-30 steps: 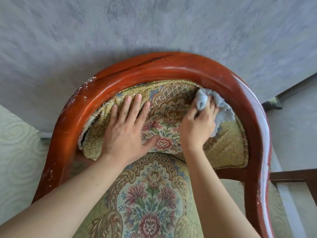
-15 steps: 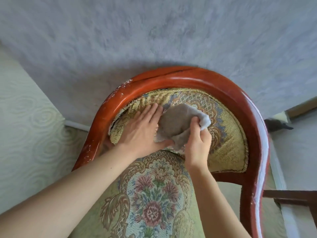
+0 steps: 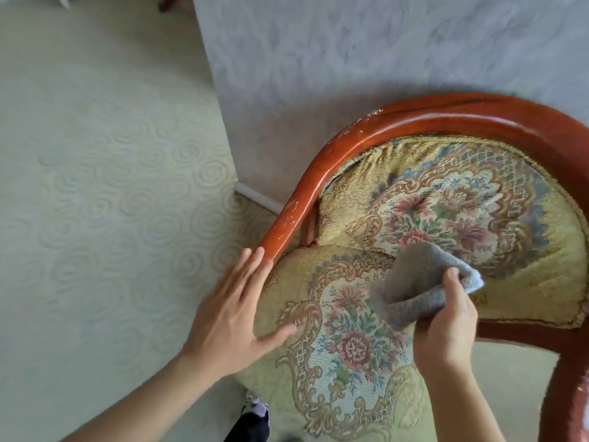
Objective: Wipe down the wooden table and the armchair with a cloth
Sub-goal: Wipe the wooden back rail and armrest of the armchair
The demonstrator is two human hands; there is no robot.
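- Since half a second ago the left hand [image 3: 234, 317] has slid off the backrest cushion to the chair's left edge, and the view has swung left so the armchair [image 3: 430, 250] now sits right of centre.
- Cloth [image 3: 411, 288]: grey, folded into a loose wad, lifted just above the seam where the seat cushion [image 3: 344, 346] meets the backrest cushion [image 3: 462, 205] — whether its lower edge touches the fabric I cannot tell.
- Right hand [image 3: 446, 323]: fingers curled round the near end of the cloth, thumb pinching it from above.
- Left hand: fingers straight and spread, palm down at the left side of the seat cushion, fingertips touching the red wooden frame [image 3: 296, 205] of the chair's left arm.
- Frame: curved and glossy, with pale scuffs along the left bend; it looks not yet wiped at this spot, though that is a guess.
- Progress, as a judgement: work is on the armchair's upholstery; the frame probably remains. No wooden bench shows here, so its state is unknown.
- Around: a pale carpet [image 3: 111, 218] with swirl pattern to the left, a grey wall [image 3: 350, 59] beyond, a socked foot [image 3: 251, 419] at the near edge.
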